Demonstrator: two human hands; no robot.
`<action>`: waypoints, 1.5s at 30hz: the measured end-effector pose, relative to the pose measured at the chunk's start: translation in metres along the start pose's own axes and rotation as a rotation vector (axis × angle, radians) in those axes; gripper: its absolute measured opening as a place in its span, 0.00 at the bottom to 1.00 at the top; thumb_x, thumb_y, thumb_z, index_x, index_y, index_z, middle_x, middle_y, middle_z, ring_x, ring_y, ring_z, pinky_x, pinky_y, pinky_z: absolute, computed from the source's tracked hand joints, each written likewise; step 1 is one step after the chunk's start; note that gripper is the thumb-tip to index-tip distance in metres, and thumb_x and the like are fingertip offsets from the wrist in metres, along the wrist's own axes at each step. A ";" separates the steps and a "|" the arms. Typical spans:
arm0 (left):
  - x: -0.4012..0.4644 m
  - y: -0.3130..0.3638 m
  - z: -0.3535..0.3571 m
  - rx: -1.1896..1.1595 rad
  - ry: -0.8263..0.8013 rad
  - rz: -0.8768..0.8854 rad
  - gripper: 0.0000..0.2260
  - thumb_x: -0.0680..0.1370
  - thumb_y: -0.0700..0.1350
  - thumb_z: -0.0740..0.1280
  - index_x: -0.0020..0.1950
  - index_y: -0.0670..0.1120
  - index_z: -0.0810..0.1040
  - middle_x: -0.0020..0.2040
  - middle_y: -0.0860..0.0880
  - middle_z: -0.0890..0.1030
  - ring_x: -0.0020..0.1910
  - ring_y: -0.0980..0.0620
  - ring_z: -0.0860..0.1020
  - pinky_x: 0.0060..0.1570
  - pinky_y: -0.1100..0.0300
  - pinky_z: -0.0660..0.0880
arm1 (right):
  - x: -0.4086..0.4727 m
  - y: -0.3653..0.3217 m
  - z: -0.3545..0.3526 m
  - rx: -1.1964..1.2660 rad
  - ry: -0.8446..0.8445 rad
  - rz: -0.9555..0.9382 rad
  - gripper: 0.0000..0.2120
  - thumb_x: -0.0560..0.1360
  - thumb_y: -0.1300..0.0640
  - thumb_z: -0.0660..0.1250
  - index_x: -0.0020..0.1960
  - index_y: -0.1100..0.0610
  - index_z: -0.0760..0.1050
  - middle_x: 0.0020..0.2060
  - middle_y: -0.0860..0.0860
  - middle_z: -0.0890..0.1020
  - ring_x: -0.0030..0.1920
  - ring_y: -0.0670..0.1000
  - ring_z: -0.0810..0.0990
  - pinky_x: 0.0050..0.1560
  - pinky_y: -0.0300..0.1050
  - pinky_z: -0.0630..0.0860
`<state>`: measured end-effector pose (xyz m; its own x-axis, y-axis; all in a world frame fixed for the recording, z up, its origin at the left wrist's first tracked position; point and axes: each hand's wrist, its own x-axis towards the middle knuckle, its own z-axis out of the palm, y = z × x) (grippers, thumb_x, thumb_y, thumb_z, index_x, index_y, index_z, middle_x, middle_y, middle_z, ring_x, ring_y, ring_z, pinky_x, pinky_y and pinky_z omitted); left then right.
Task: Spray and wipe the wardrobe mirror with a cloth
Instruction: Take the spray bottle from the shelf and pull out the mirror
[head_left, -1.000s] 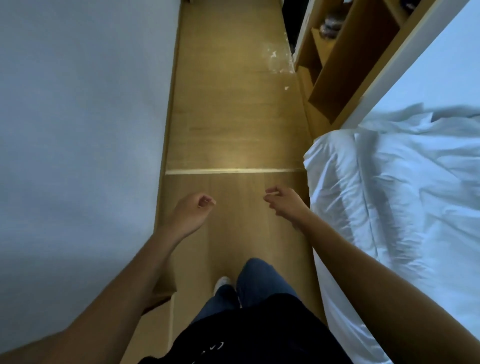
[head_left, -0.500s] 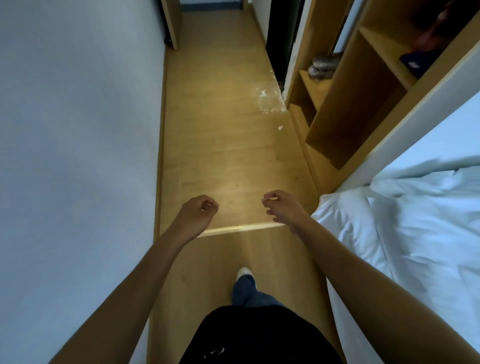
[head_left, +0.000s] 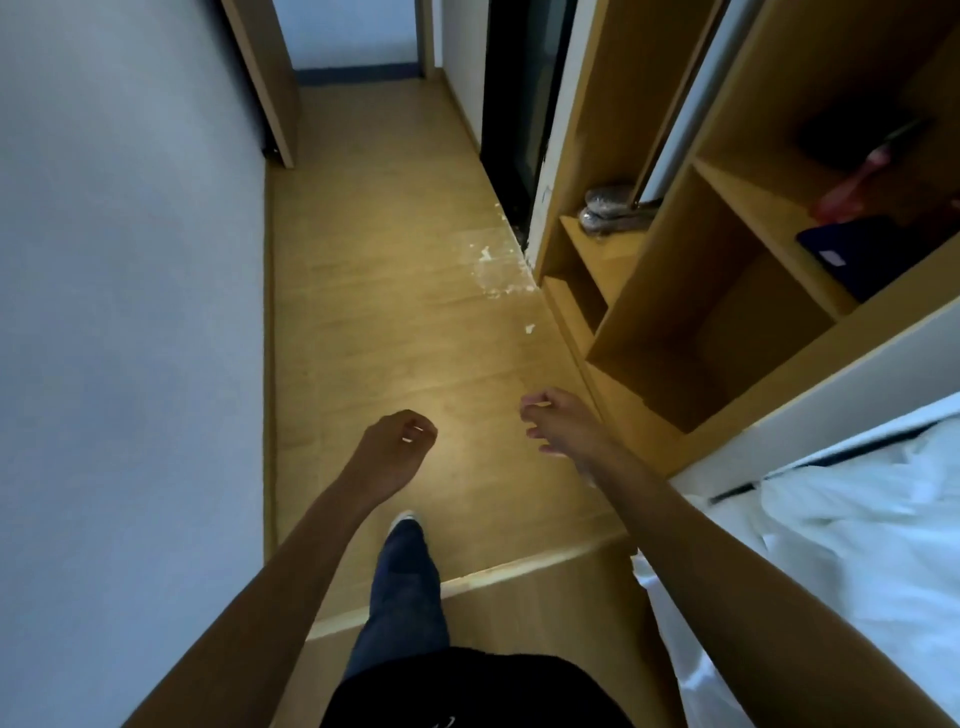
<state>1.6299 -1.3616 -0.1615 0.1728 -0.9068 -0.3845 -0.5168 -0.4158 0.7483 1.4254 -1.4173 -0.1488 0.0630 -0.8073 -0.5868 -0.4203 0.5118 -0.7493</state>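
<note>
Walked forward: shelves now closer, bed falling behind. Left hand and right hand loosely curled, empty. No spray or cloth yet.

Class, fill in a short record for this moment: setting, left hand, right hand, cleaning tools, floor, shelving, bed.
setting: narrow room with light wooden floor
left hand: loosely curled, empty
right hand: loosely curled, empty
cleaning tools: none visible
floor: white flecks near the shelving
shelving: open wooden wardrobe shelves, right side
bed: rumpled white bedsheet, lower right
</note>
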 end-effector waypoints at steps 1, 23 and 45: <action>0.026 0.005 -0.010 0.012 -0.007 0.012 0.06 0.78 0.42 0.64 0.49 0.46 0.80 0.51 0.46 0.81 0.51 0.49 0.79 0.48 0.60 0.71 | 0.017 -0.017 0.002 0.010 0.018 0.005 0.12 0.80 0.54 0.62 0.61 0.56 0.74 0.58 0.54 0.77 0.55 0.53 0.77 0.52 0.47 0.74; 0.436 0.188 -0.103 0.121 -0.233 0.271 0.06 0.80 0.43 0.63 0.51 0.46 0.80 0.46 0.50 0.79 0.46 0.53 0.75 0.40 0.69 0.68 | 0.320 -0.266 -0.075 0.273 0.320 -0.009 0.09 0.79 0.54 0.63 0.59 0.51 0.75 0.55 0.50 0.78 0.51 0.48 0.78 0.58 0.51 0.78; 0.693 0.453 -0.002 0.343 -0.780 0.777 0.07 0.80 0.36 0.60 0.51 0.37 0.78 0.43 0.49 0.76 0.47 0.51 0.75 0.41 0.69 0.68 | 0.481 -0.384 -0.265 0.557 0.958 0.070 0.09 0.79 0.54 0.63 0.58 0.49 0.74 0.51 0.49 0.78 0.55 0.53 0.78 0.59 0.53 0.76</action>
<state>1.5171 -2.1787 -0.0882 -0.7958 -0.5704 -0.2035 -0.4781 0.3855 0.7892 1.3776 -2.0803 -0.0619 -0.7716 -0.5418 -0.3332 0.0852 0.4312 -0.8982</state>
